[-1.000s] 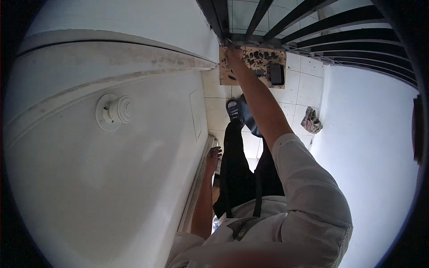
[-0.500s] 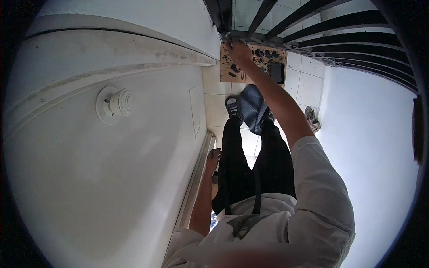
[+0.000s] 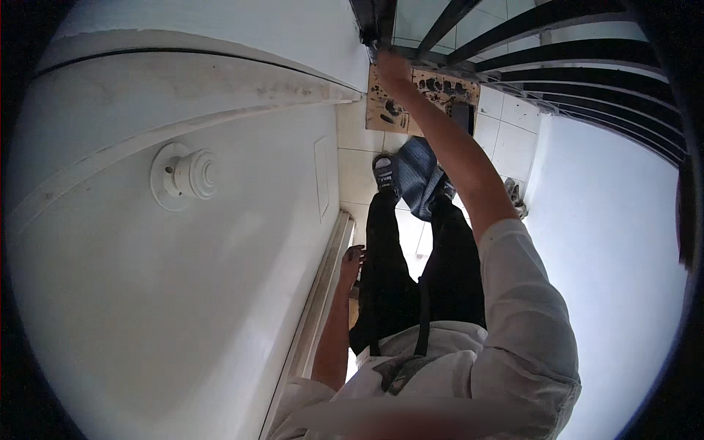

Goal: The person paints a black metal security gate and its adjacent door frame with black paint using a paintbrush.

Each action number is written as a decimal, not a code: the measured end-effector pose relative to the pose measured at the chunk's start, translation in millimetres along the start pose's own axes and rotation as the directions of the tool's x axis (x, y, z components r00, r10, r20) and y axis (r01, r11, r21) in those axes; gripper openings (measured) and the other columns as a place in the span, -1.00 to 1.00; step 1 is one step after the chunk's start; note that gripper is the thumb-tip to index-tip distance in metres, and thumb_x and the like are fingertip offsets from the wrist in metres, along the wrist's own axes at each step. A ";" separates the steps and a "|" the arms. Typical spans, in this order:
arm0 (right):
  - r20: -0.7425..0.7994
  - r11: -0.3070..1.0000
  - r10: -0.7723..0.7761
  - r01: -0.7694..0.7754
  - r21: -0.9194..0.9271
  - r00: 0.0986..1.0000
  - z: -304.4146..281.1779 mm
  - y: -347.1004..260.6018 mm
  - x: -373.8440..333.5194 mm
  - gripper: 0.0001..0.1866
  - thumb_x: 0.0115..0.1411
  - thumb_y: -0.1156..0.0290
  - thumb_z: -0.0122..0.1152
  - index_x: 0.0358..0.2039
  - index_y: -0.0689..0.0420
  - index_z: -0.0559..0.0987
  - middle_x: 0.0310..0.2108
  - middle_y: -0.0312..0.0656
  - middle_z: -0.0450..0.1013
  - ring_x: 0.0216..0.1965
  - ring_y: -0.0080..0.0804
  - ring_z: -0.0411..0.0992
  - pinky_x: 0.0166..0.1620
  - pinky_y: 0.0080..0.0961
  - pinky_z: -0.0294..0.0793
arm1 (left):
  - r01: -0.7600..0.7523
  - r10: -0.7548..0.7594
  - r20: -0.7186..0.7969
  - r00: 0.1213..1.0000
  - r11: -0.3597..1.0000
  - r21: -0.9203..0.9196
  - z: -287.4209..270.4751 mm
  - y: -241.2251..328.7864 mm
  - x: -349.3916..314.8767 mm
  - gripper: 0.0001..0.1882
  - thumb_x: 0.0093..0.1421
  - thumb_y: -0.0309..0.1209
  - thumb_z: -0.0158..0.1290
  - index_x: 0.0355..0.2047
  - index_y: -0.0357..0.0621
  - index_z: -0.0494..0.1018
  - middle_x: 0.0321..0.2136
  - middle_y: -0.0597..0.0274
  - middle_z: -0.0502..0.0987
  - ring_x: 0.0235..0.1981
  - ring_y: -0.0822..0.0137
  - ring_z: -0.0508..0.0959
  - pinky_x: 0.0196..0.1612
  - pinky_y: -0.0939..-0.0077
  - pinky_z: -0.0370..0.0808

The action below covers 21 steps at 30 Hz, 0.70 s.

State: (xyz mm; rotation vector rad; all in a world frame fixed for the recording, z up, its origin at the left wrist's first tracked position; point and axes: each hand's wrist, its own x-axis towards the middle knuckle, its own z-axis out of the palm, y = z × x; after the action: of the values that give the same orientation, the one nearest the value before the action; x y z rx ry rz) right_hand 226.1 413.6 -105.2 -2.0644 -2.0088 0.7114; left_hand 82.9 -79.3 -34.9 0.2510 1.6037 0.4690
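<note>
My right hand (image 3: pixel 394 67) reaches far forward to the lower left corner of a black metal grille (image 3: pixel 462 64), where its bars meet the white wall. The fingers look closed, but motion blurs them, and whatever they hold is hidden. Below the hand lies a brown cardboard sheet (image 3: pixel 383 110) covered in black smears. On its right part rests a black tray (image 3: pixel 460 116), partly hidden by my right forearm. My left hand (image 3: pixel 353 262) hangs low beside my left thigh, fingers loosely apart and dark at the tips, with nothing seen in it.
A white door (image 3: pixel 242 249) with a round knob (image 3: pixel 194 174) fills the left side. A blue-grey cloth (image 3: pixel 418 176) lies on the tiled floor (image 3: pixel 359 169) between my feet. Shoes (image 3: pixel 515 194) lie near the white wall (image 3: pixel 601 249) on the right.
The whole view has shifted slightly, with the grille and cardboard now a little farther right. My right hand stays by the grille's corner and has become blurred. My left hand hangs much as before.
</note>
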 end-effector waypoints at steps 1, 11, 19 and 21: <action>-0.056 1.000 -0.012 0.012 -0.004 0.998 -6.1 2.3 -11.2 -0.82 0.08 0.46 -0.06 -0.33 0.25 0.44 -0.36 0.12 0.41 -0.33 -0.02 0.45 -0.32 -0.18 0.48 | 0.021 -0.021 -0.004 1.000 1.000 0.002 0.0 0.6 -1.7 -0.68 0.23 -0.18 -0.17 -0.17 -0.12 0.40 -0.34 0.28 0.47 -0.38 0.49 0.43 -0.38 0.62 0.33; -0.289 0.968 -0.241 0.208 -0.142 0.927 -46.1 10.8 -57.3 -0.65 0.07 0.49 -0.03 -0.08 0.25 0.33 -0.29 0.09 0.39 -0.48 -0.09 0.48 -0.49 -0.38 0.55 | 0.019 -0.019 0.026 0.999 1.000 0.002 5.8 5.3 12.7 -0.73 0.22 -0.24 -0.11 -0.19 -0.12 0.42 -0.37 0.34 0.47 -0.42 0.56 0.42 -0.45 0.68 0.34; 0.019 0.998 0.055 -0.055 0.015 0.998 -8.8 93.7 -140.0 -0.63 0.16 0.39 -0.12 -0.01 0.22 0.25 -0.29 0.18 0.38 -0.36 0.04 0.44 -0.39 -0.21 0.51 | -0.046 0.045 0.059 0.997 0.999 0.016 4.9 27.1 17.7 -0.72 0.22 -0.26 -0.13 -0.17 -0.18 0.39 -0.35 0.27 0.47 -0.37 0.45 0.45 -0.32 0.56 0.42; 0.017 0.974 0.181 -0.182 0.134 0.983 -3.0 117.1 -175.8 -0.64 0.13 0.39 -0.08 -0.03 0.13 0.32 -0.28 0.15 0.39 -0.30 0.07 0.41 -0.29 -0.13 0.44 | -0.108 0.104 0.091 0.990 0.994 0.030 -1.5 30.1 24.6 -0.71 0.23 -0.27 -0.14 -0.17 -0.19 0.38 -0.34 0.26 0.47 -0.36 0.43 0.46 -0.31 0.54 0.42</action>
State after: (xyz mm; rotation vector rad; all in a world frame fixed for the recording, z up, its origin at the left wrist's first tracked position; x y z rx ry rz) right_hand 336.2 233.7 -116.9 -2.1856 -1.7365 0.8604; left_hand 75.5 -42.1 -43.6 0.3801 1.5168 0.5049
